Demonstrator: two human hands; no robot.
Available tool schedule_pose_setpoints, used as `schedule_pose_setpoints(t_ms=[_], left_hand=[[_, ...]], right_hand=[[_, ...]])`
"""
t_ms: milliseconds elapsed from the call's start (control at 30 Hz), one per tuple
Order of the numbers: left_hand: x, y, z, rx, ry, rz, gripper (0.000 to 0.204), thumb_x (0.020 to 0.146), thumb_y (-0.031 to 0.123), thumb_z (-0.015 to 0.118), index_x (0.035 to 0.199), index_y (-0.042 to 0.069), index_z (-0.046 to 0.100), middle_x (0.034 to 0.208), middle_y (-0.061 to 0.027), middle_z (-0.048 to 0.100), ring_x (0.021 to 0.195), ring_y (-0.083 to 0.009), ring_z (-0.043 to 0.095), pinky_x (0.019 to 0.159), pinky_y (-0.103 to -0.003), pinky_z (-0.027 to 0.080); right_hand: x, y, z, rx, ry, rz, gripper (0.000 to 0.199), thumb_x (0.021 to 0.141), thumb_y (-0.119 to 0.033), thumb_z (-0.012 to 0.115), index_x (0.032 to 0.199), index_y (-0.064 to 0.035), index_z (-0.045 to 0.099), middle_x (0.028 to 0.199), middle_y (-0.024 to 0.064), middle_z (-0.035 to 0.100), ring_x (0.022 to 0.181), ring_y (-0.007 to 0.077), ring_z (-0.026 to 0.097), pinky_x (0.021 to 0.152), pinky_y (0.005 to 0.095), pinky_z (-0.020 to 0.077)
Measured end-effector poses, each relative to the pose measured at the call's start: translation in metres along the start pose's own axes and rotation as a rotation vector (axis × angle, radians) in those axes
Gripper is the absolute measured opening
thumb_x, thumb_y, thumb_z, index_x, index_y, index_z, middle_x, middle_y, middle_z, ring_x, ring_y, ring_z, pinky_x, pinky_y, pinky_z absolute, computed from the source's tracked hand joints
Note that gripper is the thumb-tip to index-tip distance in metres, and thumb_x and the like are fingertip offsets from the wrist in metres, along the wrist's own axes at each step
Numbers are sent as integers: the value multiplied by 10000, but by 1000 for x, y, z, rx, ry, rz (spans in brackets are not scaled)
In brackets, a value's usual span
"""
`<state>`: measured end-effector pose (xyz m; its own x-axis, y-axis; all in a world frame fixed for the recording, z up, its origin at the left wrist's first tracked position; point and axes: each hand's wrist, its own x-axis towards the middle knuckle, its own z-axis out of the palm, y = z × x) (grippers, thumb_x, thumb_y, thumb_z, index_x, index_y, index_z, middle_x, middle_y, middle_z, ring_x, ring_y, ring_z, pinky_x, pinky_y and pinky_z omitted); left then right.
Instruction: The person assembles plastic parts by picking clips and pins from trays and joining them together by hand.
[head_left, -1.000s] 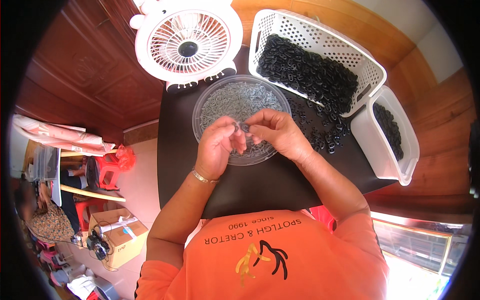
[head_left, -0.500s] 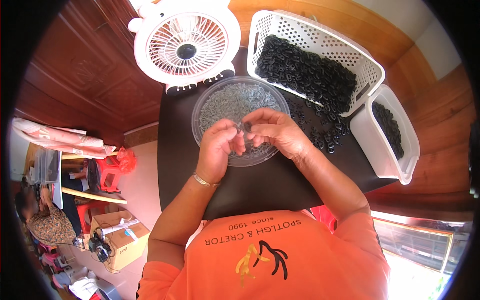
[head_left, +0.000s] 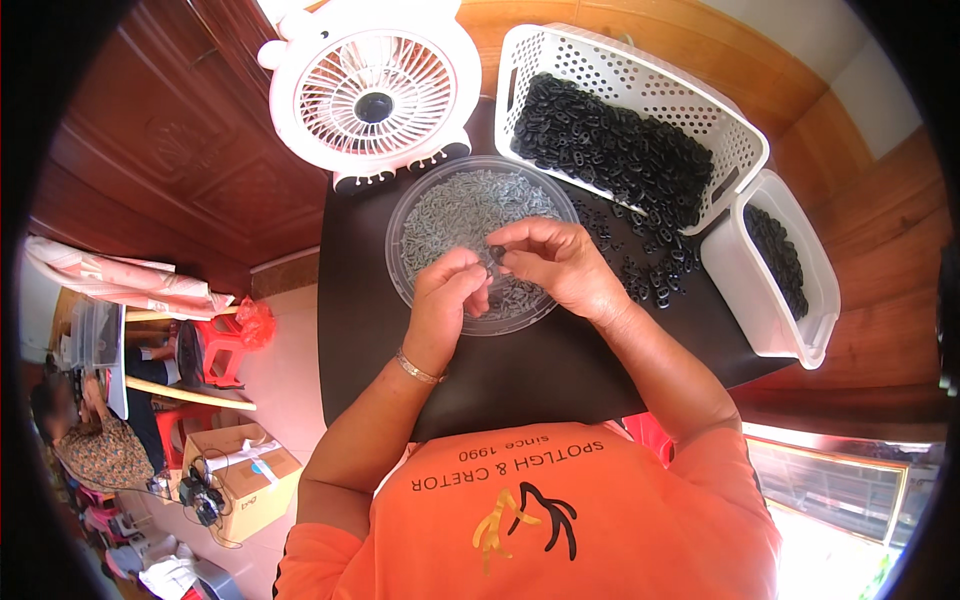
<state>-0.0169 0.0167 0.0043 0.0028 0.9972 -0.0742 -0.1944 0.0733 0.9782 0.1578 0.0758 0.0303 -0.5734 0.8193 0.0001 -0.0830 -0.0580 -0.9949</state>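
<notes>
Both of my hands meet above a round clear tub [head_left: 398, 262] filled with small grey screw-like pieces [head_left: 468, 200]. My right hand [head_left: 556, 262] pinches a small black plastic part [head_left: 497, 254] between thumb and fingertips. Close against it, my left hand [head_left: 446, 290] has its thumb and fingers pressed together; whatever sits between them is too small to make out. Right of the tub, loose black parts [head_left: 655, 262] of a similar kind lie scattered on the dark table [head_left: 475, 385].
A white perforated basket [head_left: 740, 150] heaped with black parts lies tilted at the far right. Beside it stands a white bin [head_left: 745, 290] holding more. A white animal-shaped fan [head_left: 372, 105] stands far left. Another person [head_left: 100, 440] sits at the left, near a cardboard box [head_left: 245, 480].
My left hand has shifted slightly right and its fingers have drawn closer together. My right hand stays almost in place, still pinching the black part.
</notes>
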Motion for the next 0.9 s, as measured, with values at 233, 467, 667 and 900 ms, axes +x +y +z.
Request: schedule_pose_setpoints(t_ms=[233,467,667,900], left_hand=[[-1,-1,1,111,-2,40,173,882,160,516,797,20,573,648,-31,554,579,-106,515,542,-229,403],[-3,-2,5,124,31,42,182,889,168,517,802,18,572,651,-30,552,580,-104,510,545,-228,398],[-5,0,7,42,75,36,174,880,158,521,778,25,567,627,-7,523,569,-77,470,529,-226,372],[0,-6,2,3,98,22,165,891,162,514,804,30,563,676,-33,562,592,-108,535,538,-233,422]], right_hand=[[-4,-6,2,-238,-10,-102,214,863,18,583,1059,-9,664,944,25,648,857,70,590,778,222,477],[-1,2,3,-277,-21,-162,184,845,-16,610,1020,-10,668,888,53,667,792,70,604,726,238,495],[-1,-1,5,-137,-11,4,210,867,-15,620,1075,17,611,914,30,650,857,73,603,783,231,488],[2,12,9,-167,42,21,195,864,-33,640,1046,35,622,925,36,656,844,76,608,778,229,496]])
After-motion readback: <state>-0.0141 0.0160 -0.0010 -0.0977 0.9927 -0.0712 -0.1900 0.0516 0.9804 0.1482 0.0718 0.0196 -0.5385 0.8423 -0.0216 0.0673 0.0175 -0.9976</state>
